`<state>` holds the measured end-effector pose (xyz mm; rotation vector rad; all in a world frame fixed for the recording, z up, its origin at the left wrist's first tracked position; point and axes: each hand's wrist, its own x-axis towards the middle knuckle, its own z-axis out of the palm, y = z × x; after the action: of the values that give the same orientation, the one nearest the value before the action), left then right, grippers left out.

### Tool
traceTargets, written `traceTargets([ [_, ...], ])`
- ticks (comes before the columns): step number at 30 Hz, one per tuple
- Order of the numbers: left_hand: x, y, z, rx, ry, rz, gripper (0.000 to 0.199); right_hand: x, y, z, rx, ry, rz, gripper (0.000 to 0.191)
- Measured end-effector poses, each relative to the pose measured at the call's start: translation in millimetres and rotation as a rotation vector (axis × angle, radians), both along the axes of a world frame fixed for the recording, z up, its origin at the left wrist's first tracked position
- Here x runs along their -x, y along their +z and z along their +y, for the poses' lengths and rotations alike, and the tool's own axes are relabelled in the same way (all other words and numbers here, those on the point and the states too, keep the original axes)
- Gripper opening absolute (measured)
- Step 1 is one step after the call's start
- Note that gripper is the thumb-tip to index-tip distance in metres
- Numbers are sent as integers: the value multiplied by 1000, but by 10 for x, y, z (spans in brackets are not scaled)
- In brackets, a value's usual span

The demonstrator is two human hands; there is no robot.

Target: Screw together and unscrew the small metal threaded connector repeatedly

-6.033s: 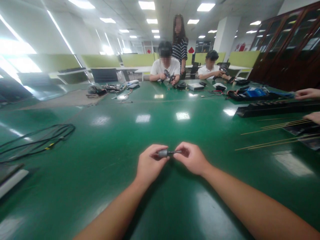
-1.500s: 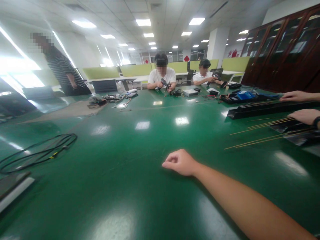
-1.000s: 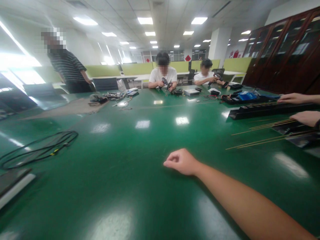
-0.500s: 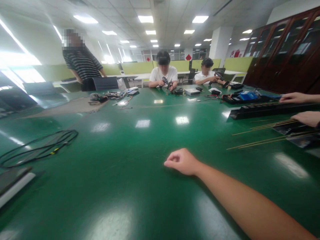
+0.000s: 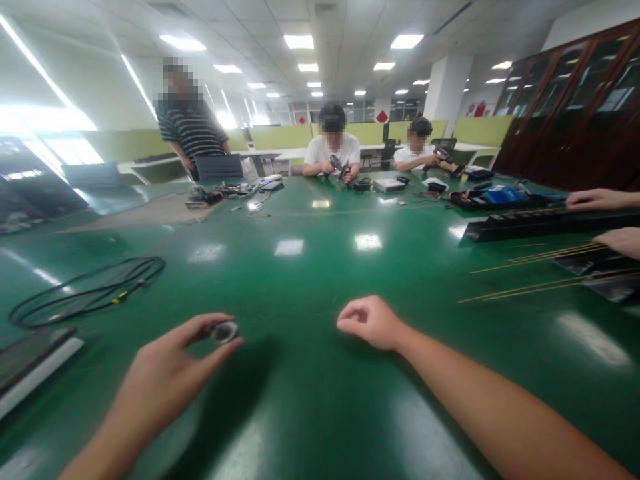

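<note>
My left hand [image 5: 165,373] hangs over the green table [image 5: 280,413], thumb and fingers closed round a small round grey piece with a dark middle [image 5: 224,331]. The piece looks like a short ring or cap; its exact kind cannot be made out. To the right, my right hand [image 5: 373,323] rests on the tabletop with its fingers curled in and the thumb along them. Whether anything lies inside those fingers is hidden. A gap of bare tabletop separates the two hands.
A coiled black cable [image 5: 95,290] and a dark flat object with a pale edge [image 5: 37,377] lie at left. On the right, a co-worker's hands touch a long black tray [image 5: 530,223] and thin yellowish rods [image 5: 530,257]. Two people sit across the table; another stands.
My left hand has come into view from the lower left, holding the small round grey piece. My right hand keeps its curled pose; the whole view has shifted slightly.
</note>
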<state>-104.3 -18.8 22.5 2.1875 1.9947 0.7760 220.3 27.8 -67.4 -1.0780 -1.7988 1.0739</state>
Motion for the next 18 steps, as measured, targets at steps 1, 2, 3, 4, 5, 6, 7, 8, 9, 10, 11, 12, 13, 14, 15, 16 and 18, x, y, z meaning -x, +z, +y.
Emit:
traceTargets([
  [1,-181,-19,88,33,-90,-23,40,-9,-1,3,21,-13,52,22],
  [2,-385,-44,179,39,-175,-57,39,-18,-1,9,46,-35,109,22],
  [3,-595,-79,266,35,-247,-87,35,-26,-2,16,74,-67,165,23],
  [4,-795,-126,345,44,-309,-103,31,-34,-5,27,100,-106,214,24],
  [5,-970,-183,410,44,-355,-116,26,-39,-10,40,119,-144,250,24],
  [6,-1111,-248,461,45,-399,-124,22,-42,-20,56,122,-180,271,24],
  [7,-1212,-319,496,39,-431,-139,19,-41,-33,73,110,-213,277,23],
  [8,-1273,-391,518,28,-456,-155,18,-37,-51,91,84,-235,267,23],
  [9,-1301,-460,528,17,-474,-172,18,-31,-71,107,48,-255,245,26],
  [10,-1300,-522,531,6,-488,-187,19,-22,-93,121,9,-268,220,30],
  [11,-1282,-573,528,-2,-498,-199,19,-12,-113,129,-19,-263,180,35],
  [12,-1253,-614,522,-9,-506,-208,19,-2,-129,133,-35,-260,140,39],
  [13,-1224,-642,515,-12,-515,-217,19,7,-141,129,-47,-241,103,42],
  [14,-1198,-660,508,-12,-524,-227,19,15,-146,121,-60,-224,70,44],
  [15,-1181,-670,500,-12,-533,-239,19,20,-145,108,-75,-210,43,45],
  [16,-1173,-673,493,-11,-540,-252,20,24,-139,93,-93,-198,17,46],
  [18,-1183,-672,481,-1,-546,-279,22,27,-120,65,-130,-190,-43,45],
])
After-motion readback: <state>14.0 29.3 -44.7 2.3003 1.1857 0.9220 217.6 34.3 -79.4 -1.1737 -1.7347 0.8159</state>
